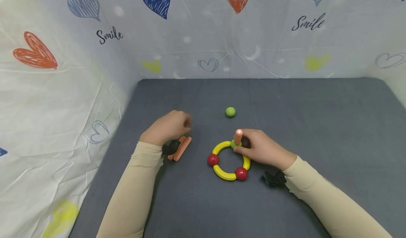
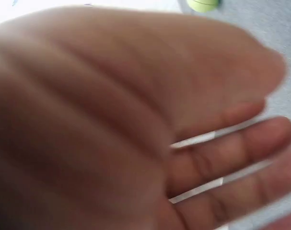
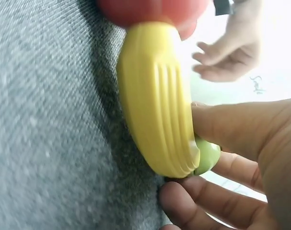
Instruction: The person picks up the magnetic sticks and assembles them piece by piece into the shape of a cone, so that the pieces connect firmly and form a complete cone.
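A ring of curved yellow pieces (image 1: 224, 173) joined by red balls (image 1: 213, 160) lies on the dark cloth. At its far right side, a green ball (image 1: 234, 145) sits in the ring, with an orange peg (image 1: 238, 137) standing upright from it. My right hand (image 1: 264, 146) pinches that green ball between thumb and fingers; the right wrist view shows fingertips around it beside the ridged yellow piece (image 3: 157, 100). My left hand (image 1: 172, 125) hovers near several orange pegs (image 1: 183, 149), its fingers (image 2: 222, 153) loosely spread and holding nothing.
A loose green ball (image 1: 230, 112) rests beyond the ring. Grey cloth (image 1: 317, 125) covers the table, and a white curtain (image 1: 260, 37) printed with hearts rises at the back and left. Black wrist cameras (image 1: 273, 179) hang below the sleeves.
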### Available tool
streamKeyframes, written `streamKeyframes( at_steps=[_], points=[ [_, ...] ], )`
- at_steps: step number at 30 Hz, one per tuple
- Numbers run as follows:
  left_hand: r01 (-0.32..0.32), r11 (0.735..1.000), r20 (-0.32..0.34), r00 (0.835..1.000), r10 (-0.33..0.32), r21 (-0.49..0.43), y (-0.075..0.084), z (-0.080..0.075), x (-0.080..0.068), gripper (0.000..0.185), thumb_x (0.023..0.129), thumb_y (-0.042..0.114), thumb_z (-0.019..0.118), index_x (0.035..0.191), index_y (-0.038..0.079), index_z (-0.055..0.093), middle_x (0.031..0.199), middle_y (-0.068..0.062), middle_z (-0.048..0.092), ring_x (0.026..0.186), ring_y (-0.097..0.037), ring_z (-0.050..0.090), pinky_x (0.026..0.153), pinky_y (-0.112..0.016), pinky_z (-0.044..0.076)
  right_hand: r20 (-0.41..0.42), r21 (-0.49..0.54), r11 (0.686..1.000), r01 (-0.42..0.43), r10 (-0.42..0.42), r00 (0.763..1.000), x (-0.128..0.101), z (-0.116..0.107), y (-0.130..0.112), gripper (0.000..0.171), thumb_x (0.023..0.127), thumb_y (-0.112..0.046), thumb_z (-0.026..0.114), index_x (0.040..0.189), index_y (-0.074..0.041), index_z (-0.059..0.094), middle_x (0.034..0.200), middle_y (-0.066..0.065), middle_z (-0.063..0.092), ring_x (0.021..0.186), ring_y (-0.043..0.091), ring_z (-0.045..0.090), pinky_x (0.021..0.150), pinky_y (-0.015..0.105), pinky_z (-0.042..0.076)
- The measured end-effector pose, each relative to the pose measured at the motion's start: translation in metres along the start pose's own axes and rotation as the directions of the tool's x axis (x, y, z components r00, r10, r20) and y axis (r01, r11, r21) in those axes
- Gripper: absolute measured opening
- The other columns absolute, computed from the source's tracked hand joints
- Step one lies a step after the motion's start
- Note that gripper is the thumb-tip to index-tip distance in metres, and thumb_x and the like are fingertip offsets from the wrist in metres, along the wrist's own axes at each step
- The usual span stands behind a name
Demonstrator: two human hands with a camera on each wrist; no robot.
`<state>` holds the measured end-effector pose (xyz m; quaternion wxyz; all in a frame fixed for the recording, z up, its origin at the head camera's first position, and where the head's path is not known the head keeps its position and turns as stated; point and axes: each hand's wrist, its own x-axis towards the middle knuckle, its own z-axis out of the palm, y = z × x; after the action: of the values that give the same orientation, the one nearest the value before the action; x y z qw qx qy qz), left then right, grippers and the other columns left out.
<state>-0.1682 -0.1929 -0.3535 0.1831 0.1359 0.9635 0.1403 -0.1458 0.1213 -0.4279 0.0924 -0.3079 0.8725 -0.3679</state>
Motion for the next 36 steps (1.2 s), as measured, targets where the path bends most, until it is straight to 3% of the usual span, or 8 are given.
streamKeyframes(
  at_steps=[4,8,14,20,24,28,32,36],
  points=[
    [0.048,0.999,0.067,0.997,-0.048,-0.01,-0.003,0.001,0.002,0.011,0.097,0.013,0.066,0.089,0.01,0.073,0.078,-0.001,0.063,0.064,-0.016,0.054,0.059,-0.033,0.046,0.01,0.014,0.999,-0.029,0.029,1.0,-0.003,-0.004,0.001,0.028,0.089,-0.019,0.086,0.09,-0.025,0.059,0.075,-0.006,0.056,0.065,0.012,0.055,0.062,0.027,0.045],
    [0.11,0.993,0.128,0.986,-0.105,-0.034,-0.006,0.003,0.004,0.036,0.09,0.006,0.063,0.059,0.017,0.049,0.057,0.005,0.033,0.052,-0.012,0.026,0.05,-0.029,0.024,0.02,0.01,0.998,-0.062,0.061,0.998,-0.005,-0.008,0.004,0.026,0.089,-0.022,0.087,0.09,-0.022,0.06,0.07,-0.005,0.055,0.062,0.012,0.055,0.059,0.027,0.044],
    [0.179,0.982,0.198,0.966,-0.165,-0.055,-0.008,0.006,0.006,0.048,0.089,0.009,0.067,0.054,0.02,0.035,0.056,0.006,0.021,0.053,-0.011,0.014,0.049,-0.03,0.018,0.026,-0.012,0.996,-0.091,0.091,0.995,-0.008,-0.016,0.009,0.027,0.088,-0.026,0.087,0.087,-0.021,0.061,0.07,-0.008,0.058,0.065,0.011,0.057,0.062,0.026,0.046],
    [0.181,0.981,0.19,0.968,-0.165,-0.07,-0.01,0.008,0.01,0.048,0.086,0.006,0.065,0.053,0.02,0.034,0.057,0.006,0.02,0.055,-0.011,0.013,0.049,-0.03,0.016,0.05,-0.012,0.995,-0.103,0.104,0.993,-0.01,-0.019,0.01,0.027,0.087,-0.029,0.088,0.086,-0.024,0.062,0.071,-0.008,0.059,0.064,0.011,0.056,0.059,0.027,0.045],
    [0.129,0.989,0.123,0.985,-0.12,-0.067,-0.007,0.008,0.01,0.043,0.085,0.004,0.062,0.051,0.018,0.04,0.054,0.005,0.026,0.052,-0.012,0.016,0.048,-0.03,0.016,0.05,-0.019,0.995,-0.096,0.097,0.994,-0.01,-0.018,0.01,0.027,0.087,-0.03,0.088,0.086,-0.025,0.061,0.069,-0.009,0.058,0.061,0.01,0.055,0.059,0.026,0.045],
    [0.02,0.999,-0.04,0.999,-0.021,-0.025,0.003,0.005,0.007,0.027,0.088,0.007,0.059,0.063,0.014,0.056,0.053,0.002,0.046,0.045,-0.012,0.036,0.047,-0.03,0.029,0.04,-0.032,0.996,-0.081,0.082,0.996,-0.011,-0.016,0.01,0.028,0.087,-0.031,0.088,0.085,-0.026,0.06,0.068,-0.01,0.057,0.059,0.01,0.054,0.059,0.027,0.044],
    [-0.124,0.992,-0.197,0.974,0.114,-0.037,0.015,0.002,0.002,0.012,0.098,0.018,0.062,0.089,0.015,0.07,0.074,0.003,0.064,0.063,-0.013,0.06,0.061,-0.033,0.05,0.022,-0.081,0.994,-0.07,0.072,0.997,-0.011,-0.014,0.009,0.028,0.086,-0.033,0.087,0.084,-0.028,0.06,0.066,-0.012,0.056,0.057,0.008,0.051,0.055,0.027,0.042],
    [-0.284,0.945,-0.274,0.933,0.234,-0.159,0.026,0.0,-0.004,0.013,0.103,0.028,0.066,0.093,0.023,0.072,0.085,0.012,0.068,0.092,-0.008,0.065,0.088,-0.035,0.056,0.003,-0.14,0.988,-0.06,0.061,0.998,-0.011,-0.011,0.008,0.029,0.086,-0.034,0.087,0.082,-0.027,0.059,0.064,-0.013,0.055,0.055,0.006,0.05,0.053,0.027,0.04]
  ],
)
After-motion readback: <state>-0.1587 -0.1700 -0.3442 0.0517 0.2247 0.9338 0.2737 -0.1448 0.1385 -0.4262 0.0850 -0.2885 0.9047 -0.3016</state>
